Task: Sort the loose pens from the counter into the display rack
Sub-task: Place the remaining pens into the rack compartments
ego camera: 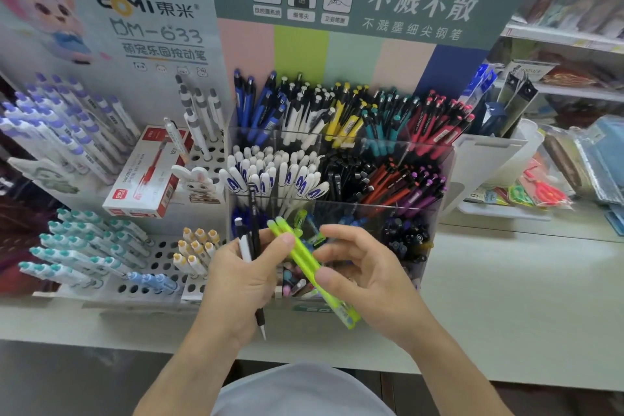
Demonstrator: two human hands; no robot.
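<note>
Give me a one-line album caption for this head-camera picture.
Two hands hold lime-green pens and dark pens before a clear display rack packed with colour-sorted pens.

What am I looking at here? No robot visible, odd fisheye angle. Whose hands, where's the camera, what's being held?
There is no robot: a person works bare-handed, and the single picture comes from a wide-angle camera on their head, looking down and forward. The left hand grips a black pen and a white-barrelled pen. Both hands hold two lime-green pens, the right hand pinching them lower down. Behind stands a clear acrylic display rack whose compartments hold pens sorted by colour, on a pale counter. To the left is a white peg-hole pen stand with a red pen box on it.
</note>
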